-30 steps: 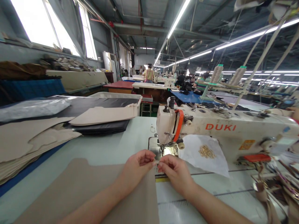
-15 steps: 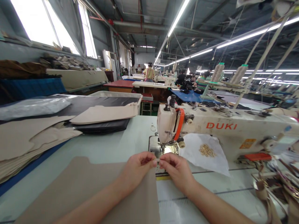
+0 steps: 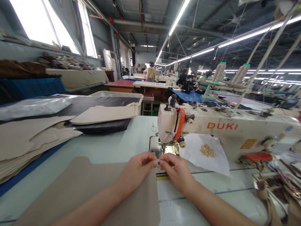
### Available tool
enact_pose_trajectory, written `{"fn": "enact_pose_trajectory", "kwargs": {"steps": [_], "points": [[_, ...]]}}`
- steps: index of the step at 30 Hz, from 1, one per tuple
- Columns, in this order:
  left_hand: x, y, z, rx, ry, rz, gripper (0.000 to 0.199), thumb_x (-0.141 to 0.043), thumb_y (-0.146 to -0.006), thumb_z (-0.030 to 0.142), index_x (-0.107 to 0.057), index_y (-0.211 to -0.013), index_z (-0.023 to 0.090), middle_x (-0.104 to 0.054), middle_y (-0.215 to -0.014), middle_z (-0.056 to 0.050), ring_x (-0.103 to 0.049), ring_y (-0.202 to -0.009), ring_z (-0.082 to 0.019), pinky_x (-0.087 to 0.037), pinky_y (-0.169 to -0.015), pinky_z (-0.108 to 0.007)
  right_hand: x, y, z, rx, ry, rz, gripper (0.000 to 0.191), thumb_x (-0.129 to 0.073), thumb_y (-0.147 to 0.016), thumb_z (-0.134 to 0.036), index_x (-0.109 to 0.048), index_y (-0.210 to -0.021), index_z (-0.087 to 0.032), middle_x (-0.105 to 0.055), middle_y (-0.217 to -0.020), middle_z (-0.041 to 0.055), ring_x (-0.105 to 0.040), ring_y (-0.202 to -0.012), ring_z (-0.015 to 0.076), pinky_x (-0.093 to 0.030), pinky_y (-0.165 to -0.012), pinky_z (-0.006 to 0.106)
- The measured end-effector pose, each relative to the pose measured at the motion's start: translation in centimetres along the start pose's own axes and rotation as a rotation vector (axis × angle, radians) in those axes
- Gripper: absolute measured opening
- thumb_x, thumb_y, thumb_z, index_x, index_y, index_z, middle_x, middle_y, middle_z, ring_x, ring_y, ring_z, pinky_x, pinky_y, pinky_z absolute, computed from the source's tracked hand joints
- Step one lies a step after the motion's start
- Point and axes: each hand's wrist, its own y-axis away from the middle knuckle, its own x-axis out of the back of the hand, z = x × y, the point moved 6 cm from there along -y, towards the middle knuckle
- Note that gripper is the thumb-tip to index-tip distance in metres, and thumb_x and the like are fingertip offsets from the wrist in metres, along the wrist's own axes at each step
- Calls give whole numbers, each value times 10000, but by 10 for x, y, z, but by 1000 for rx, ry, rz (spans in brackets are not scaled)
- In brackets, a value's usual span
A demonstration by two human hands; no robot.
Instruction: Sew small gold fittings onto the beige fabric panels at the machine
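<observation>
In front of the needle of a white sewing machine (image 3: 225, 125), both hands meet with fingertips pinched together. Between them is a tiny pale piece, too small to name. My left hand (image 3: 141, 166) is closed on one end of it, above a large taupe fabric panel (image 3: 94, 191) lying flat on the table. My right hand (image 3: 177, 169) pinches the other end, beside the panel's right edge. Behind the right hand, a heap of small gold-coloured metal pieces (image 3: 208, 150) rests on a white sheet (image 3: 192, 147) under the machine arm.
Stacked beige panels (image 3: 18, 138) lie at the left, with more beige pieces (image 3: 105, 114) on a black covering behind. Clear plastic wrapping (image 3: 35, 108) is beside them. Straps and fittings crowd a box (image 3: 270, 191) at the right. Thread cones (image 3: 219, 72) stand behind the machine; other people work farther back.
Almost nothing differs. Both hands keep their pinch at the same spot before the needle, and the view has shifted very slightly.
</observation>
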Motion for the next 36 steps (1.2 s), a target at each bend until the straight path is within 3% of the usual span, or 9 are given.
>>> {"fn": "enact_pose_trajectory", "kwargs": {"steps": [4,9,13,17,21,26,32,36], "points": [[3,0,5,-28,-163,10,179,-551,-731,314,-640,-832,195,-687,-828,-20,-627,-784,-201,-475,-740,-285,0,0,8,-68,-85,-35,144,-493,-808,-224,-580,-701,-184,-567,-578,-33,-513,-541,110,-381,-537,205],[15,18,6,-110,-592,131,468,-559,-692,236,-530,-1152,157,-578,-1209,-136,-513,-1141,-295,-382,-983,-437,1,-2,28,-293,-378,-51,185,-573,-759,-351,-564,-699,-176,-590,-593,-21,-567,-538,113,-441,-541,219],[5,36,-2,-195,-773,72,406,-430,-822,274,-478,-1203,142,-521,-1275,-152,-460,-1206,-273,-374,-1011,-455,-1,-3,35,-413,-435,-85,260,-626,-712,-414,-560,-700,-162,-602,-562,-24,-571,-489,100,-441,-500,207],[-8,33,-4,-289,-775,83,434,-389,-847,254,-415,-1265,141,-459,-1339,-148,-405,-1257,-252,-359,-1038,-449,-5,-4,33,-483,-409,-151,199,-645,-701,-328,-558,-654,-155,-593,-503,-38,-553,-418,81,-411,-433,175],[-18,19,-3,-347,-715,89,474,-415,-817,225,-390,-1285,152,-451,-1340,-145,-398,-1263,-251,-359,-1041,-443,-11,-8,31,-566,-349,-219,115,-598,-701,-152,-550,-596,-155,-584,-460,-52,-542,-367,69,-369,-368,141],[-18,13,-6,-339,-659,101,474,-448,-800,226,-397,-1264,142,-466,-1306,-155,-413,-1242,-270,-362,-1029,-464,-17,-18,32,-624,-289,-281,199,-516,-689,-45,-532,-526,-157,-572,-431,-58,-525,-326,62,-336,-318,130],[-14,11,6,-441,-656,69,198,-435,-824,206,-585,-952,188,-610,-1045,-85,-550,-1016,-222,-450,-924,-390,-17,-24,31,-655,-234,-359,220,-517,-688,-48,-537,-495,-150,-583,-424,-36,-514,-309,72,-365,-318,146],[-19,6,13,-520,-718,-1,264,-355,-851,171,-610,-789,189,-635,-840,-57,-578,-839,-188,-488,-804,-316,-15,-26,28,-641,-179,-383,229,-529,-695,-60,-528,-484,-149,-580,-420,-29,-514,-315,75,-398,-332,153]]}}
